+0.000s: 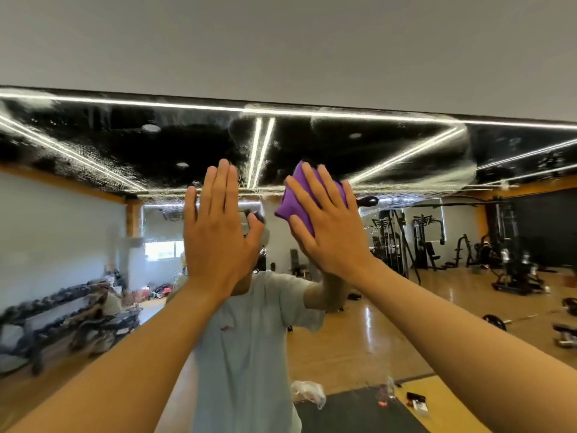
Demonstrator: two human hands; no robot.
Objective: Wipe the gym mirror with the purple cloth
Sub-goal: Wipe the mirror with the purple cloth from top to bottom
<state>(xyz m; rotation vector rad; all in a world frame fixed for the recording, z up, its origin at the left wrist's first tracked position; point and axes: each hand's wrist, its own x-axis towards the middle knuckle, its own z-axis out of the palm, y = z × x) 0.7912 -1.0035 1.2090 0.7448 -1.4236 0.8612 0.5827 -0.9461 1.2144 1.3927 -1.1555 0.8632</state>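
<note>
Mid-wipe, I'd say: the right hand (327,223) spreads flat, fingers straight, pressing the bunched purple cloth (299,198) against the large wall-mounted gym mirror (406,145), high up near head level. The left hand (218,232) lies open and flat on the glass just beside it, holding nothing. Hazy smears streak the glass above, so the next sweep likely needs to climb there, pressure kept even.

You are not looking at any text, label, brand, number or sign that can be read. Below your left hand (218,239), the reflected pale shirt (246,354) is showing a small reddish chest mark (227,329), too blurred to read.
</note>
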